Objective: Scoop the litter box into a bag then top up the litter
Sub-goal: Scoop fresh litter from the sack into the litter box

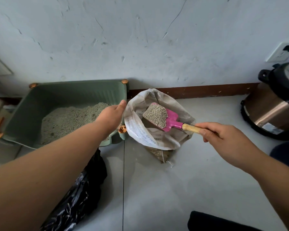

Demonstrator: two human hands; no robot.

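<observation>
A green litter box (pixel 60 93) stands on the floor against the wall at left, holding grey litter (pixel 68 119). To its right stands an open white litter sack (pixel 137 129). My right hand (pixel 223 139) grips the wooden handle of a pink scoop (pixel 171 120), which is heaped with grey granules and held over the sack's mouth. My left hand (pixel 111 115) rests on the box's right rim beside the sack; its fingers are hidden behind the hand. A black plastic bag (pixel 78 197) lies on the floor under my left forearm.
A steel and black pressure cooker (pixel 275 105) stands at the right by the wall. A brown skirting board (pixel 198 90) runs behind the sack. A dark object (pixel 212 221) lies at the bottom right. Grey tiled floor (pixel 173 189) spreads in front.
</observation>
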